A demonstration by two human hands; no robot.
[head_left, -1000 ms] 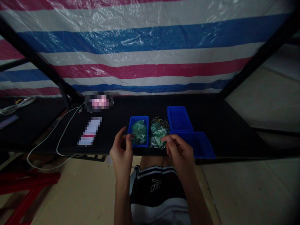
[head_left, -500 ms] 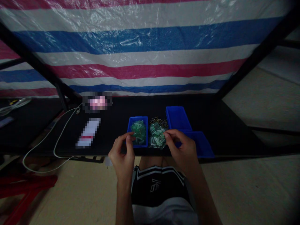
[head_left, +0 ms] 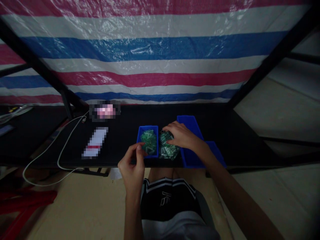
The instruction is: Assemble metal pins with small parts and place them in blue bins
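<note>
Over the near left corner of the packet bin [head_left: 157, 143]: left hand [head_left: 132, 160], thumb and forefinger drawn close together; whether anything was pinched between them could not be told. To the right of the packet bin: right hand [head_left: 178, 133], palm down, thumb and fingers parted, nothing seen in its grasp, fingertips over the far part of the packet pile [head_left: 168, 151].

Packet bin: 1, blue, rectangular, holding green-tinted clear packets [head_left: 149, 138]. Packet pile: 1, green and shiny, lay just right of the packet bin, partly covered by the right hand.

Farther right of the packet bin: 2 more bins, both blue. The far bin [head_left: 191, 123] showed behind the right wrist; the near bin [head_left: 191, 160] lay under the right forearm, which hid part of it.

Left of the packet bin, well apart: 1 pale item [head_left: 95, 141] with a red band, blurred; beyond it, 1 pink and dark item [head_left: 105, 110], also blurred; farther left, 1 white cable [head_left: 59, 156], looped.

Beneath the packet bin: 1 black table [head_left: 135, 116]. Behind it: 1 plastic sheet [head_left: 150, 46], striped red, white and blue. On the near side of the packet bin: 1 pair of black shorts [head_left: 172, 196] with white stripes, worn by the person.
</note>
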